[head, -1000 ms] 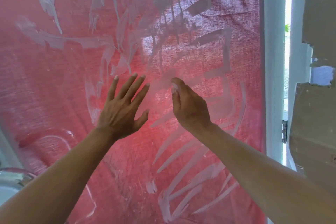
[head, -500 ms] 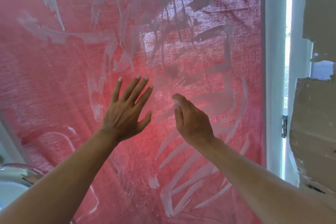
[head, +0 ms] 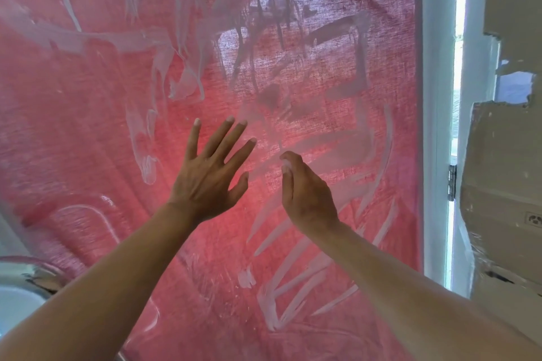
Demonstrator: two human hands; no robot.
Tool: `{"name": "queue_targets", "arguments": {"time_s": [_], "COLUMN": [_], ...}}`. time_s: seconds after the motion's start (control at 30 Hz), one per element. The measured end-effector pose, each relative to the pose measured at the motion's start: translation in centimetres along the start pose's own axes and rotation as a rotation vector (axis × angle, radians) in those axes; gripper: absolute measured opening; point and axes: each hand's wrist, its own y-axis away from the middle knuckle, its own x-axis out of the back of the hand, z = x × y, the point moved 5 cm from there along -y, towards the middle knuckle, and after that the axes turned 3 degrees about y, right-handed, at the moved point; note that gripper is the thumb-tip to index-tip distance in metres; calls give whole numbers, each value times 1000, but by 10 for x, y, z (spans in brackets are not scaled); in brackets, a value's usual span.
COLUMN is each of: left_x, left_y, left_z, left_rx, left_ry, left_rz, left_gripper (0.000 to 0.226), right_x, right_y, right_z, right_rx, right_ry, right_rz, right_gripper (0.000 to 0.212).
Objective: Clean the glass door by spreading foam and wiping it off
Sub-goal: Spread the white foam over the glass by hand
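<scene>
1. Up front, the left hand is raised with its back toward the camera, fingers spread wide and straight, thumb out to the side; it is released and grips nothing.
2. Its forearm rises from the lower left corner toward the middle of the view.
3. The right hand is turned edge-on, fingers loosely curled together toward the pane, holding nothing; a white smear of foam sits on its uppermost fingertip.
4. Its forearm comes in from the lower right corner, and the two hands stand just beside each other without touching.
5. The glass door fills nearly the whole view directly ahead of both hands, with a red woven cloth showing through it.
6. Whether the fingertips actually touch the pane cannot be told.
7. Foam lies on the glass in white streaks: long finger-drawn strokes below and to the right of the right hand, and broader smeared patches above both hands and across the upper left.
8. The white door frame runs down the right edge of the pane, well apart from the hands.
</scene>
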Motion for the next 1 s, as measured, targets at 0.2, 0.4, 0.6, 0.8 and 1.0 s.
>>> {"name": "queue_targets", "arguments": {"time_s": [0.2,0.4,0.6,0.8,1.0], "left_x": [-8,-27,-47,-53,-51], "left_y": [-25,-63,-86,-88,-88], "left_z": [22,53,77,78,72], "left_rx": [-24,-58,-97,-85,-77], "left_ry": [57,109,136,112,86], "left_rz": [23,0,23,33,42], "left_gripper": [53,52,48,49,48], "right_x": [31,64,76,71,78], "right_y": [-7,-15,-16,-17,-33], "right_z": [30,76,112,120,109], "right_rx": [-43,-175,-269,-228,-68], "right_ry": [59,138,141,128,129], "right_rz": [95,177,93,40,85], "right_gripper": [36,34,33,26,35]}}
